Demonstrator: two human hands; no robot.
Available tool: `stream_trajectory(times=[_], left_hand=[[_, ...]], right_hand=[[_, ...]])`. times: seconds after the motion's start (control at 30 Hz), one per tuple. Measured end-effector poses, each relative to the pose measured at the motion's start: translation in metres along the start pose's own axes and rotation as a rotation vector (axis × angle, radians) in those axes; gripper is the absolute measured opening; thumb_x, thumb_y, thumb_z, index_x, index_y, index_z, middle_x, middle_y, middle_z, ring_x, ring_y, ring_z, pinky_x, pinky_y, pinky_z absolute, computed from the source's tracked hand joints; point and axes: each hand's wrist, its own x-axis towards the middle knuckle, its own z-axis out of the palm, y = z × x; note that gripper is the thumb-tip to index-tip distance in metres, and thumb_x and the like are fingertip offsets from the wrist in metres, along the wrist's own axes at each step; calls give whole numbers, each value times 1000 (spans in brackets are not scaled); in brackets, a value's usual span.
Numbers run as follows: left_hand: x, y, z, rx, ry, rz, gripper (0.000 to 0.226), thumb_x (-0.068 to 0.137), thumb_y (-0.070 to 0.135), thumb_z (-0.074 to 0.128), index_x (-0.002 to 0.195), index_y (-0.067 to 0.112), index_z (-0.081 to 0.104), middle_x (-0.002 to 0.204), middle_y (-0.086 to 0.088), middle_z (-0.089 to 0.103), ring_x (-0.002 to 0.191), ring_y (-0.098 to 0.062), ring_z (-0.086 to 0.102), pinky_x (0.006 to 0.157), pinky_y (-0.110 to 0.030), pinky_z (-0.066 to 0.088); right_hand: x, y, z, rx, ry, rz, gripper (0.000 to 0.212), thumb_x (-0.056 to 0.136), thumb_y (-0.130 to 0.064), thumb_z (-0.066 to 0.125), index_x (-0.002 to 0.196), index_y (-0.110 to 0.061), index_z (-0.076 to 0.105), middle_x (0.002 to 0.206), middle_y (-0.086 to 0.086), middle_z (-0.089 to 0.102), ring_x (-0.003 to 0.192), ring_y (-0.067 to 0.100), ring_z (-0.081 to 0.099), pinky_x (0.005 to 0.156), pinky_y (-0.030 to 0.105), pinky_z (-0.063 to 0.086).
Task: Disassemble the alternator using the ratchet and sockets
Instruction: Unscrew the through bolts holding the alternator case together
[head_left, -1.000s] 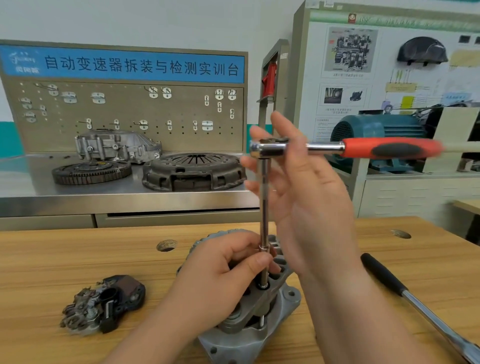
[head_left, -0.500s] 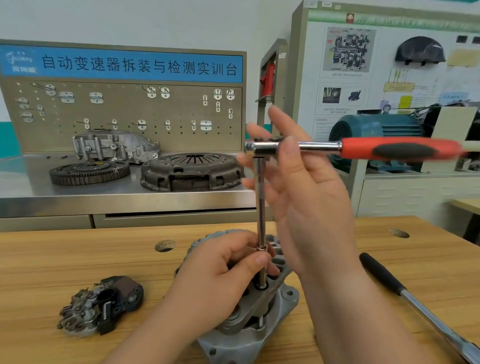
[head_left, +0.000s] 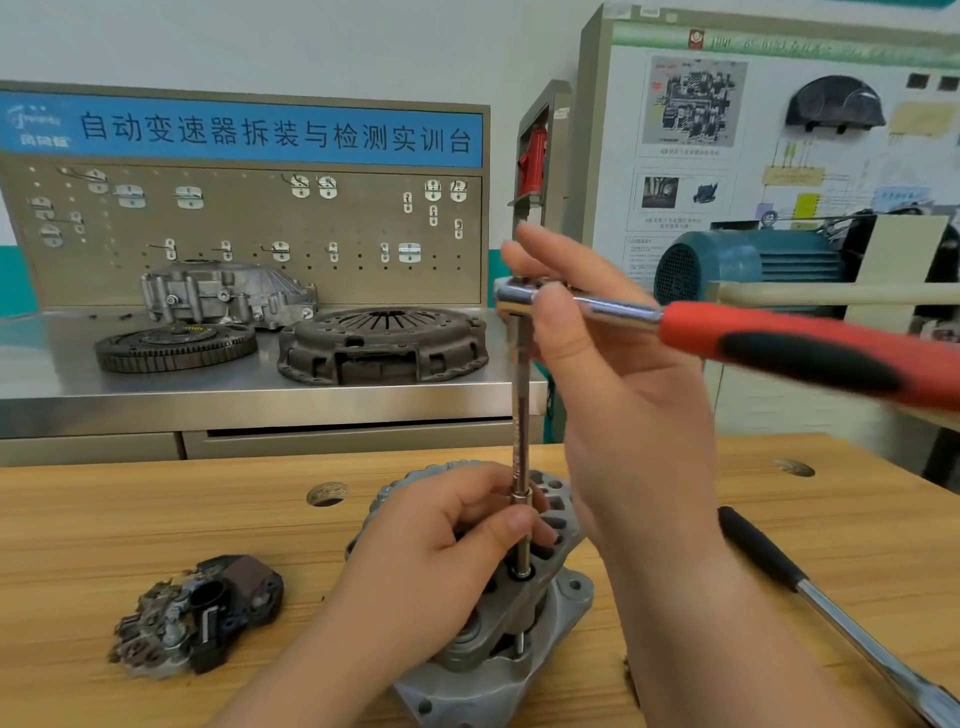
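The grey alternator (head_left: 524, 639) stands on the wooden bench (head_left: 130, 530) at front centre. A long chrome extension bar (head_left: 520, 415) rises straight up from a bolt hole in its housing. On top sits the ratchet (head_left: 779, 338), its red and black handle pointing right. My left hand (head_left: 441, 561) pinches the lower end of the bar, over the alternator. My right hand (head_left: 613, 374) holds the ratchet head, thumb in front and fingers behind it.
A removed black rectifier part (head_left: 202, 618) lies at front left. A second long-handled tool (head_left: 841, 618) lies at right on the bench. A clutch cover (head_left: 384, 343), a flywheel ring (head_left: 176, 345) and a housing (head_left: 228, 293) sit on the steel counter behind.
The ratchet handle has swung from pointing straight right towards me, its far end now lower in view. My left hand still holds the bar at the same spot.
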Motion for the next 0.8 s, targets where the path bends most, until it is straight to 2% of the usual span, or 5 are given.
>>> stream_trajectory(times=[0.1,0.27,0.53,0.67,0.8], left_hand=[[-1,-1,-2,-24,-6,11,14,96,18,59,102,25,69,90,13,77,93,-1,70,89,-31,51],[-2,4,-1,-11,-41,49,28,87,39,50,108,37,68,96,16,75,95,-8,69,90,-48,52],[0,0,-1,-31,-2,-5,13,93,18,60,98,20,71,85,11,77,92,-5,70,93,-39,51],[-2,5,-2,-66,-25,24,24,91,37,59,102,19,71,90,6,77,93,-14,71,92,-49,51],[-3,6,0,-47,-22,28,23,90,34,52,103,29,71,91,10,77,92,-13,70,91,-49,51]], right_hand=[[-1,1,3,96,-5,89,20,89,-36,61,108,-40,67,119,-13,69,109,15,67,100,39,50],[3,0,-3,515,-88,427,48,84,-47,43,121,-19,58,110,-1,74,81,22,75,77,31,59],[0,2,1,5,-34,80,21,88,-35,63,108,-42,67,119,-15,68,114,11,63,102,40,48],[0,1,1,405,-45,326,33,91,-44,52,116,-25,63,115,-4,72,92,21,73,90,31,56],[1,1,0,432,-52,389,45,83,-47,47,116,-21,61,104,2,75,86,21,74,84,31,58]])
